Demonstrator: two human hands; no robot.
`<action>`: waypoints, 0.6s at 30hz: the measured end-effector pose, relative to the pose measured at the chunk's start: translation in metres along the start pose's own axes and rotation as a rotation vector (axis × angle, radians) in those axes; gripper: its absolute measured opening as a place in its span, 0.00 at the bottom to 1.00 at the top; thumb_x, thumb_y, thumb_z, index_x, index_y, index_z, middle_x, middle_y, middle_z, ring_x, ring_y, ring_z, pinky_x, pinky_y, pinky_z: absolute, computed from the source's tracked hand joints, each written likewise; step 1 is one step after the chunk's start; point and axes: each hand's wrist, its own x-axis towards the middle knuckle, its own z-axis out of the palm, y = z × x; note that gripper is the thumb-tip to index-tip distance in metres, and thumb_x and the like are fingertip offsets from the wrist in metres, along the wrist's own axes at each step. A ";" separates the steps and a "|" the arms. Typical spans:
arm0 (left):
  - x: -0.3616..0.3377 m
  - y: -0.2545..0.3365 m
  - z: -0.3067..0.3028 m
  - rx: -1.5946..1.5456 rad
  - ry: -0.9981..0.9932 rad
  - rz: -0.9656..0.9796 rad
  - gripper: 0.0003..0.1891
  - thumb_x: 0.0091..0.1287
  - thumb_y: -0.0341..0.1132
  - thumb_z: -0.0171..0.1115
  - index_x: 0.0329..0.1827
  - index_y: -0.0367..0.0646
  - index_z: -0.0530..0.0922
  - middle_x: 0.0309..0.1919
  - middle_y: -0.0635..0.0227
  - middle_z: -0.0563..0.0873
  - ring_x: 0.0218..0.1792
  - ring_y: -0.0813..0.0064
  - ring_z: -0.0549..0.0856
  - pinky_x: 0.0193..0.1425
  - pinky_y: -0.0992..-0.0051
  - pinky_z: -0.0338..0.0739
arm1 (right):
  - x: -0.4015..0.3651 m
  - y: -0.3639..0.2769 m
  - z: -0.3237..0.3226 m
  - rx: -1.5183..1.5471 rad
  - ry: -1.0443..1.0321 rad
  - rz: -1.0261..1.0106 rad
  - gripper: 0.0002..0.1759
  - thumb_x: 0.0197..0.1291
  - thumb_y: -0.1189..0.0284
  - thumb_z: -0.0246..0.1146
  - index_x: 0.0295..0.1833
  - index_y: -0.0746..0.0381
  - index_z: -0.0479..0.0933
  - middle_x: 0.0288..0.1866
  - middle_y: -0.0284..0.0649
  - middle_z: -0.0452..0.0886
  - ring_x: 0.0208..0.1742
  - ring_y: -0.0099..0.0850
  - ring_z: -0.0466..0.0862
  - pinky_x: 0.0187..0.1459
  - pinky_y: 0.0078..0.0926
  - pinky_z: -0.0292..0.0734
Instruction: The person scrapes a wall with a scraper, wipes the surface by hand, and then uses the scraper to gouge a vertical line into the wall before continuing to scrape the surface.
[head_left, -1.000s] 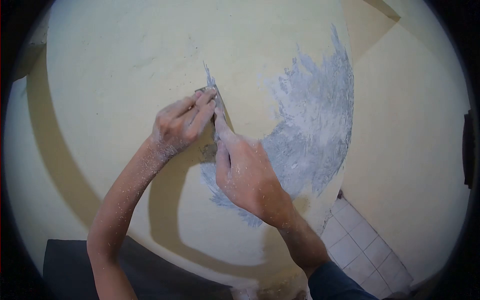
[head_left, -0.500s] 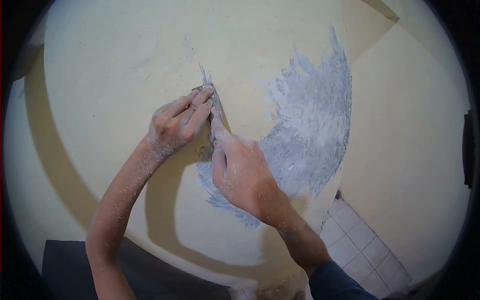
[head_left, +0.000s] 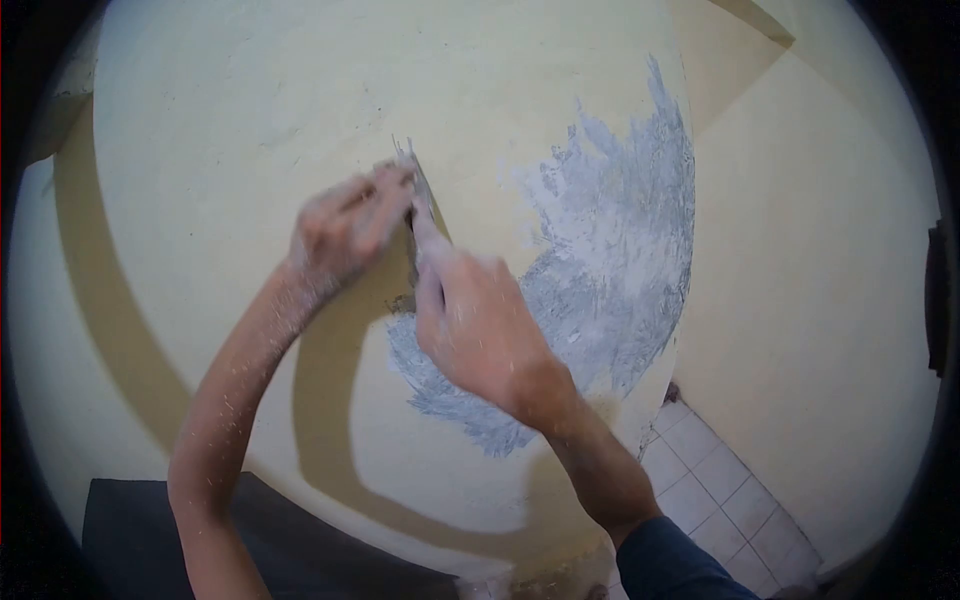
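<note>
A scraper [head_left: 424, 184] with a flat metal blade lies against the cream wall [head_left: 240, 160], where paint is scraped into thin grey streaks just above its edge. My right hand [head_left: 480, 325] is closed around its handle, the index finger stretched along it toward the blade. Higher up, my left hand [head_left: 345, 222], blurred by motion, has its fingers pressed together on the blade. Both hands and the left forearm are dusted with pale flakes. Most of the handle is hidden by my right hand. To the right spreads a large scraped grey patch [head_left: 620, 235].
The wall's right edge meets a recess with a tiled floor [head_left: 710, 480] below. A dark panel [head_left: 290, 545] stands at the bottom left. Another cream wall [head_left: 810, 260] rises at the right, with a dark object [head_left: 937, 300] at its far side.
Both hands and the scraper have shifted slightly up and left along the wall. The left hand is now more blurred. The view has moved a little.
</note>
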 end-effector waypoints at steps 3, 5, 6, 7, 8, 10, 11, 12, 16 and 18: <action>-0.012 0.011 0.001 0.053 0.015 0.031 0.11 0.54 0.23 0.67 0.42 0.38 0.83 0.48 0.62 0.89 0.42 0.75 0.90 0.38 0.79 0.86 | -0.014 0.009 0.008 -0.004 -0.039 0.001 0.37 0.64 0.76 0.53 0.78 0.72 0.53 0.42 0.65 0.80 0.46 0.61 0.81 0.54 0.54 0.75; -0.007 0.011 0.003 0.045 0.024 -0.032 0.11 0.55 0.22 0.68 0.41 0.38 0.82 0.48 0.62 0.90 0.42 0.74 0.90 0.39 0.79 0.86 | -0.008 0.002 -0.001 0.026 -0.065 0.026 0.37 0.64 0.76 0.53 0.78 0.71 0.53 0.42 0.65 0.80 0.46 0.61 0.81 0.53 0.54 0.75; 0.003 0.006 -0.004 0.025 -0.015 -0.067 0.09 0.56 0.22 0.67 0.40 0.38 0.82 0.48 0.62 0.90 0.42 0.74 0.90 0.39 0.79 0.86 | -0.004 0.002 -0.003 0.022 -0.054 0.016 0.37 0.64 0.76 0.53 0.78 0.71 0.52 0.42 0.65 0.80 0.46 0.61 0.81 0.53 0.54 0.75; 0.002 0.008 -0.002 0.015 -0.009 -0.060 0.09 0.56 0.21 0.67 0.39 0.38 0.82 0.48 0.62 0.90 0.41 0.74 0.90 0.39 0.79 0.86 | -0.001 0.002 -0.003 0.021 -0.048 0.009 0.37 0.64 0.75 0.53 0.78 0.71 0.52 0.42 0.65 0.80 0.46 0.61 0.81 0.53 0.55 0.75; 0.001 0.008 -0.002 0.013 0.000 -0.054 0.08 0.56 0.21 0.67 0.39 0.38 0.82 0.48 0.62 0.90 0.41 0.74 0.90 0.39 0.79 0.86 | 0.002 0.002 -0.004 0.017 -0.041 -0.006 0.38 0.64 0.75 0.53 0.78 0.71 0.52 0.42 0.65 0.80 0.46 0.61 0.82 0.53 0.55 0.75; -0.009 0.014 0.004 0.000 0.067 0.010 0.10 0.52 0.22 0.69 0.39 0.36 0.82 0.49 0.59 0.90 0.32 0.71 0.89 0.33 0.76 0.84 | -0.012 0.013 0.005 -0.016 -0.081 0.006 0.38 0.64 0.75 0.53 0.78 0.71 0.51 0.42 0.64 0.80 0.45 0.61 0.82 0.52 0.54 0.75; -0.011 0.015 0.003 0.002 0.055 0.001 0.10 0.53 0.22 0.69 0.38 0.36 0.82 0.48 0.59 0.90 0.33 0.71 0.89 0.34 0.76 0.84 | -0.015 0.015 0.006 -0.032 -0.098 0.008 0.38 0.65 0.75 0.53 0.78 0.71 0.51 0.42 0.64 0.80 0.45 0.61 0.82 0.52 0.54 0.76; -0.011 0.016 0.003 0.004 0.043 -0.007 0.10 0.53 0.22 0.69 0.38 0.37 0.82 0.48 0.59 0.90 0.34 0.70 0.89 0.35 0.76 0.85 | -0.014 0.015 0.006 -0.030 -0.077 -0.007 0.38 0.65 0.75 0.53 0.78 0.71 0.51 0.42 0.63 0.80 0.45 0.60 0.82 0.52 0.54 0.76; 0.003 0.007 0.000 -0.006 0.041 -0.078 0.07 0.55 0.22 0.68 0.37 0.38 0.83 0.48 0.61 0.90 0.36 0.70 0.90 0.37 0.76 0.86 | -0.007 0.007 0.007 -0.050 -0.039 -0.013 0.38 0.65 0.75 0.53 0.79 0.71 0.51 0.42 0.63 0.80 0.44 0.60 0.82 0.50 0.51 0.77; -0.007 0.013 0.000 0.007 0.038 -0.025 0.08 0.55 0.22 0.68 0.38 0.38 0.83 0.49 0.61 0.90 0.38 0.70 0.90 0.39 0.77 0.86 | -0.009 0.007 0.011 -0.057 -0.037 -0.003 0.38 0.65 0.75 0.53 0.79 0.71 0.51 0.42 0.63 0.80 0.44 0.60 0.82 0.50 0.51 0.78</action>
